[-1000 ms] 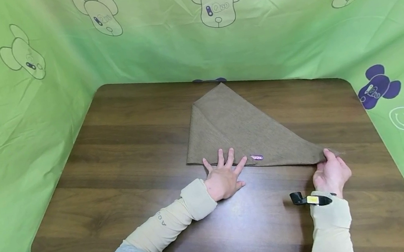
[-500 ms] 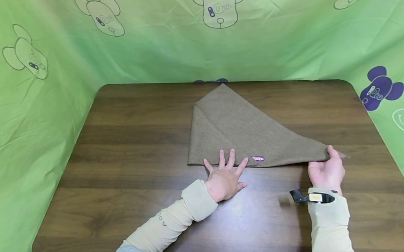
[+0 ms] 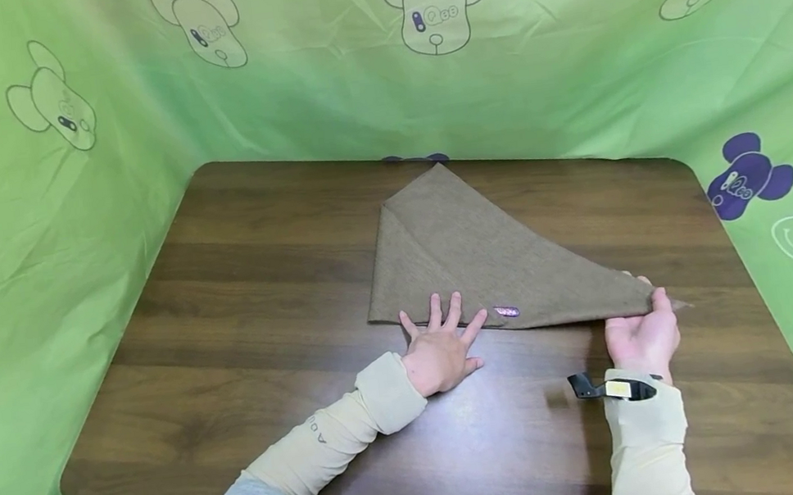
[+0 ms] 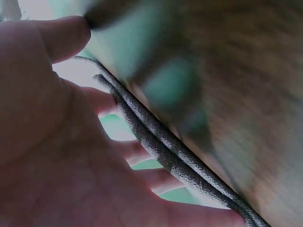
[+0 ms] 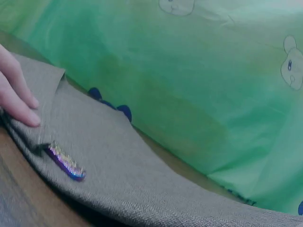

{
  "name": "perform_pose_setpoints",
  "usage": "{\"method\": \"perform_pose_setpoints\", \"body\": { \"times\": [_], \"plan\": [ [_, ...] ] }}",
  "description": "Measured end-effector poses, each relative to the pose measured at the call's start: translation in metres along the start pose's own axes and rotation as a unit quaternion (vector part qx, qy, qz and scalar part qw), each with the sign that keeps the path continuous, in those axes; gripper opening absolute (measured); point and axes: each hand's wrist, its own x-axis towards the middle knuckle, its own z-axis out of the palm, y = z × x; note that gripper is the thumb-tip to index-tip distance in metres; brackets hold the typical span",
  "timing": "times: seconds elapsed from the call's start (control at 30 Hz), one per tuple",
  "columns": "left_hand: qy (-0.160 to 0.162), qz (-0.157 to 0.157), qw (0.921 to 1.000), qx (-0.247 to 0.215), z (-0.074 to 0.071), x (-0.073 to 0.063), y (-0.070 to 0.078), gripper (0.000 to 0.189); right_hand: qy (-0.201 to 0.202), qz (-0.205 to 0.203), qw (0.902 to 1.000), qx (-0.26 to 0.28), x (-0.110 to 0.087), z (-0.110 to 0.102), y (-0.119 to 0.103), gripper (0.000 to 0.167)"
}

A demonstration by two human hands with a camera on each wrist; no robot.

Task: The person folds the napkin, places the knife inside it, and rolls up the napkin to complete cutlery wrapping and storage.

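A grey-brown folded cloth (image 3: 486,253) lies on the table, its far point near the back edge and a long corner stretching right. My left hand (image 3: 440,356) rests with fingers spread on the cloth's near edge. In the left wrist view, the fingers of my left hand (image 4: 66,123) reach over a doubled cloth edge (image 4: 175,163). With thumb and fingers, my right hand (image 3: 643,337) pinches the right corner, slightly raised; the pointed tip sticks out past it. A small shiny purple piece (image 5: 66,163) sits on the cloth beside the left hand. The right wrist view does not show my right hand.
The brown wooden table (image 3: 225,301) has rounded corners. Green printed fabric (image 3: 319,100) hangs around its back and sides. A black camera mount (image 3: 610,389) is strapped on the right wrist.
My right hand has shifted slightly left and changed its grip, its thumb now closer to the tip. The cloth's near edge there has risen a little. My left hand stays in place.
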Motion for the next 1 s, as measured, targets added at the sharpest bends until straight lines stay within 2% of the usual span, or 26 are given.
{"method": "perform_pose_setpoints", "body": {
  "times": [0.23, 0.4, 0.73, 1.0],
  "plan": [
    [0.005, -0.002, 1.0, 0.007, -0.002, 0.0, -0.001, 0.072, -0.043, -0.025, 0.9986, -0.02, -0.011, 0.016, 0.012, 0.027],
    [0.008, -0.004, 1.0, 0.002, -0.001, -0.001, -0.001, 0.072, -0.067, -0.021, 0.9974, -0.018, -0.021, 0.027, 0.022, 0.029],
    [0.047, -0.002, 0.9988, 0.012, 0.004, -0.001, -0.003, 0.076, -0.106, -0.023, 0.9935, -0.034, -0.035, 0.041, 0.05, 0.028],
    [0.065, -0.03, 0.9974, 0.003, 0.006, -0.011, -0.01, 0.079, -0.118, -0.019, 0.9914, -0.052, -0.044, 0.047, 0.068, 0.032]
  ]
}}
